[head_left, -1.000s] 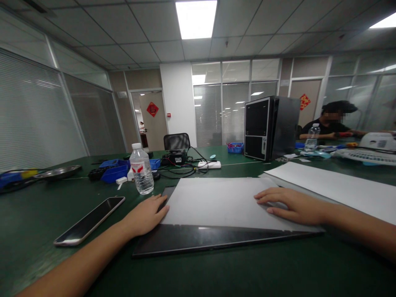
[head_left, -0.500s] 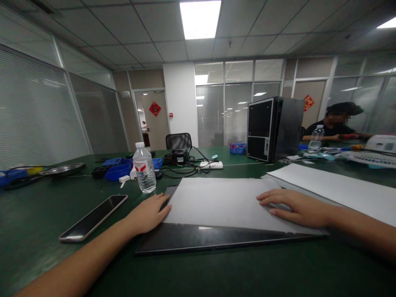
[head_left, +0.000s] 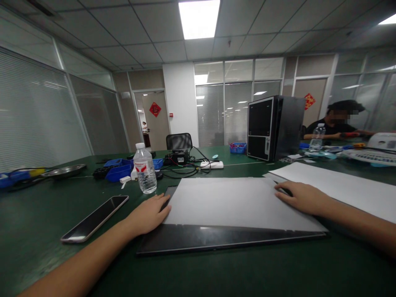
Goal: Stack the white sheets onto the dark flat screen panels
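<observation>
A thin white sheet (head_left: 222, 202) lies over a flat black glossy panel (head_left: 213, 239); the panel's front strip and back left corner show past it. My left hand (head_left: 150, 214) rests at the left edge of both, its fingers extended and the thumb over the sheet's border. On the sheet's right side, my right hand (head_left: 301, 199) lies with fingers stretched and slightly bent, close to its edge. What is under the right palm is hidden. More white sheets (head_left: 337, 185) lie just beyond the right hand.
A phone (head_left: 95, 218) and a water bottle (head_left: 144, 169) stand left of the panel. Behind are blue bins (head_left: 120, 170), a power strip (head_left: 212, 164) with cables, and a black computer tower (head_left: 275, 128). A person (head_left: 337, 123) sits at the far right.
My right hand has slid right and slightly back, towards the sheet's right edge, baring more of it. My left hand, the sheet and the panel look nearly unmoved.
</observation>
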`<state>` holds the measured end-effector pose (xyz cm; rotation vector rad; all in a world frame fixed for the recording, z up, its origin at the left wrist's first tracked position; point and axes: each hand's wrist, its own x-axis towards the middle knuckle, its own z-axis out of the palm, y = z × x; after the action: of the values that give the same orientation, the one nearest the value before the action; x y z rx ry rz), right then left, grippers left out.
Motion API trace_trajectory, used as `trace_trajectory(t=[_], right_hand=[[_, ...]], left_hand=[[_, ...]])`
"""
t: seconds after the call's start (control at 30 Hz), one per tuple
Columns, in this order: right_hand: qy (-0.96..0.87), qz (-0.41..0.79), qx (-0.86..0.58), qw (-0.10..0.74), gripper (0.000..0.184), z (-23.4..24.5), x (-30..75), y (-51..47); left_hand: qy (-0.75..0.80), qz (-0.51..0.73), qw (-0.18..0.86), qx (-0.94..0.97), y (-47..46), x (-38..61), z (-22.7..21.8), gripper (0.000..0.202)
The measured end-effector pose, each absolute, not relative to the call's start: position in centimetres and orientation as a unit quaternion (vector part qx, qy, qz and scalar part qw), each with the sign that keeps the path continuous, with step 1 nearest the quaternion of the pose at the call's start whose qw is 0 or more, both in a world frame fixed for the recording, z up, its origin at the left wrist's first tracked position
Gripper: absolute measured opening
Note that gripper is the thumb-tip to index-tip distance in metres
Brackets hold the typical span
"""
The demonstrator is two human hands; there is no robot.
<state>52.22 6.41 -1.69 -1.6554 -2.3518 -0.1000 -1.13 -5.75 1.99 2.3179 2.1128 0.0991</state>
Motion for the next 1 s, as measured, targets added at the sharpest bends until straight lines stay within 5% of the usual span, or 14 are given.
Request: trace_trajectory(t=[1.0], right_hand=[[-0.869,0.022,-0.472,0.144,0.060,-0.9,51.0,4.9]], left_hand=[[0.695,0.071,0.013,0.715,-5.8,-0.3,2.4,0.067]])
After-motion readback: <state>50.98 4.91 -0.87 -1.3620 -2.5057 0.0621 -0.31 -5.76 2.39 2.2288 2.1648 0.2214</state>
